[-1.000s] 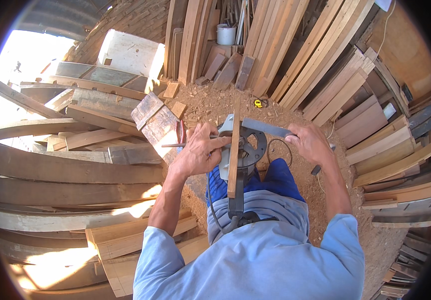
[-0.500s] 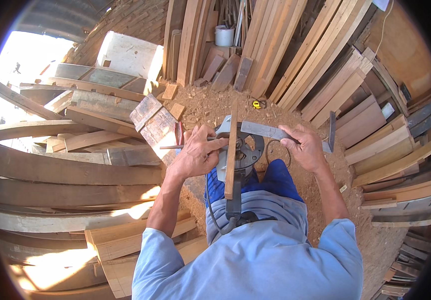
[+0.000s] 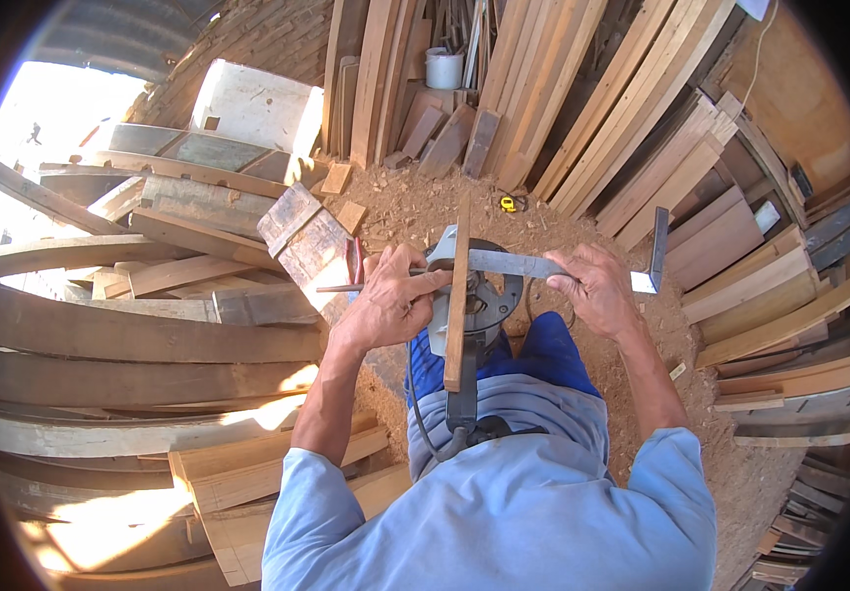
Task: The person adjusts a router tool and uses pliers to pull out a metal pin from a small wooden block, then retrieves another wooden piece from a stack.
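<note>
In my right hand (image 3: 597, 286) is a metal try square (image 3: 521, 263), its blade gripped by thumb and fingers. The blade runs leftward to the edge of a narrow wooden strip (image 3: 458, 315); its dark stock stands beyond my right wrist. My left hand (image 3: 397, 295) is closed at the strip's left side, index finger reaching against it. From that hand a thin pencil-like stick (image 3: 339, 289) pokes out leftward. Beneath the strip sits a grey power tool (image 3: 496, 313) with a round guard, between my legs. How the strip rests on it is partly hidden.
Curved planks (image 3: 139, 325) are stacked at the left. Tall boards (image 3: 533, 98) lean at the back, more timber (image 3: 730, 236) at the right. A yellow tape measure (image 3: 510, 204) lies on the sawdust-covered floor. A worn wooden board (image 3: 292, 231) lies beyond my left hand.
My right hand has shifted the try square so its blade now meets the strip and lies more level, with its stock swung further up. My left hand and the strip stay nearly still.
</note>
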Demonstrator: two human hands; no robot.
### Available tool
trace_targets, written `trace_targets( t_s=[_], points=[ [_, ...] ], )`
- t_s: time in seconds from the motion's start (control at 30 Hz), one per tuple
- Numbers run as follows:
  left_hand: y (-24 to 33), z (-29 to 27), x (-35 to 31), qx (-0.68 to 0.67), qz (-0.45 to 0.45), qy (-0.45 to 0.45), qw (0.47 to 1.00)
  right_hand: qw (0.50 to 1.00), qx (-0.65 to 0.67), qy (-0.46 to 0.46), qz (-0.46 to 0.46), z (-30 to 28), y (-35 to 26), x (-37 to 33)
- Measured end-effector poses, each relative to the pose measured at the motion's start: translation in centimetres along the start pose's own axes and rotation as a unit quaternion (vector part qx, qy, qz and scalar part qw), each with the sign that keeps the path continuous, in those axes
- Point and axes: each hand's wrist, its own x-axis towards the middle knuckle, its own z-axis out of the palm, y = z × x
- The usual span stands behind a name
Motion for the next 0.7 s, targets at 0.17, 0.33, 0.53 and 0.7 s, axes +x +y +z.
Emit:
trace_targets(
  t_s=[0.17,0.33,0.53,0.7],
  points=[
    [-0.12,0.1,-0.1,-0.005,-0.007,-0.004,1.0,1.0,-0.004,-0.008,0.003,-0.07,0.15,0.17],
    [-0.04,0.02,-0.09,-0.003,-0.002,-0.001,1.0,1.0,-0.007,-0.009,-0.007,-0.37,0.05,0.42],
    [-0.05,0.01,-0.13,0.006,0.0,-0.001,1.0,1.0,-0.005,-0.006,-0.007,-0.47,-0.13,0.46],
    [0.28,-0.26,-0.16,0.01,0.003,-0.005,1.0,1.0,-0.004,-0.003,-0.007,-0.02,0.26,0.09]
  ],
)
